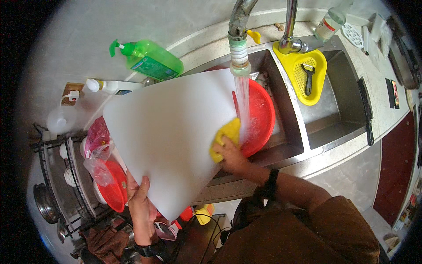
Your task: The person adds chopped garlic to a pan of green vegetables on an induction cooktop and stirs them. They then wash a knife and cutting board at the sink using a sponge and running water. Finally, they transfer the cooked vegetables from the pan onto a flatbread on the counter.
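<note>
A large white cutting board is held tilted over the left edge of the sink. My left hand grips its near left edge, thumb on top. At the board's right side, my right hand presses a yellow cloth to the surface, beside the falling water. A hose-ended faucet pours water past the board's right edge into a red plastic basin. That basin sits in the left sink bowl, partly covered by the board.
A yellow corner strainer holds a black-handled peeler over the right bowl. A black knife lies along the sink's right rim. A green soap bottle stands behind the board. Left are a dish rack and another red basin.
</note>
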{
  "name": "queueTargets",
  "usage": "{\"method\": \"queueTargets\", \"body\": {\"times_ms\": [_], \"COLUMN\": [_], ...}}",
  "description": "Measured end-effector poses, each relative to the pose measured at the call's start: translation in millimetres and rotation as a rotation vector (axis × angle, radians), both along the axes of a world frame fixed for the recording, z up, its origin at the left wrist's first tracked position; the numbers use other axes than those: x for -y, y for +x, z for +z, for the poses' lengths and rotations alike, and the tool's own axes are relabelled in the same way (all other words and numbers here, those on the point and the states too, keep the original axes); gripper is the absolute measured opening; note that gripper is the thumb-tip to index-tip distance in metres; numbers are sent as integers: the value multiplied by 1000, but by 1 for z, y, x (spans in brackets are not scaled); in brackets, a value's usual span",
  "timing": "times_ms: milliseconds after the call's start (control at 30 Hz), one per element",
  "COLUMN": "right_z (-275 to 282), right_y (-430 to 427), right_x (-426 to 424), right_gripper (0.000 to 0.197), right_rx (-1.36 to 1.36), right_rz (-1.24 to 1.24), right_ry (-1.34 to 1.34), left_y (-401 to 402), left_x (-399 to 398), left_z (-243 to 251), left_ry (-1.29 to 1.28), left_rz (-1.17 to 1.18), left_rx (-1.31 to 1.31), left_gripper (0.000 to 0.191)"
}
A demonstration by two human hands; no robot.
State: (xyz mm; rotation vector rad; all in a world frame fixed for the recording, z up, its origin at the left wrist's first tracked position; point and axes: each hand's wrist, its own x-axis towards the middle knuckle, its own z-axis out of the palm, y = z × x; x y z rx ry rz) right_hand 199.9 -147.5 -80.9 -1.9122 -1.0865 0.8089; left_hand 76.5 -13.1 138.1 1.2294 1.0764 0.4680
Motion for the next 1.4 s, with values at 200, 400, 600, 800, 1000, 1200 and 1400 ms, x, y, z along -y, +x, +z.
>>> {"method": "queueTargets", "body": {"times_ms": [200, 400, 600, 800, 1000, 1200, 1400], "right_z": [-107, -115, -116, 13, 167, 162, 83], "right_y": [62, 85, 104, 93, 68, 9, 47], "right_x": [17, 15, 23, 6, -33, -42, -16], "right_gripper": [32, 27, 26, 21, 28, 32, 25], "right_rx": [374, 257, 296, -951, -34, -2, 165], "right_rz": [208, 147, 230, 68, 330, 299, 508], "right_ry": [-177, -203, -261, 20, 795, 604, -142], "left_y": [-6, 5, 31, 25, 40, 64, 71], "left_x": [-6, -19, -5, -11, -15, -18, -19], "left_z": [-2, -8, 12, 8, 17, 34, 43], "left_ry": [48, 354, 394, 450, 497, 498, 519], "left_rz": [-43, -191, -249, -295, -374, -349, -364], "left_rx": [-59, -250, -296, -315, -356, -341, -255], "left_gripper": [38, 25, 28, 30, 32, 30, 28]}}
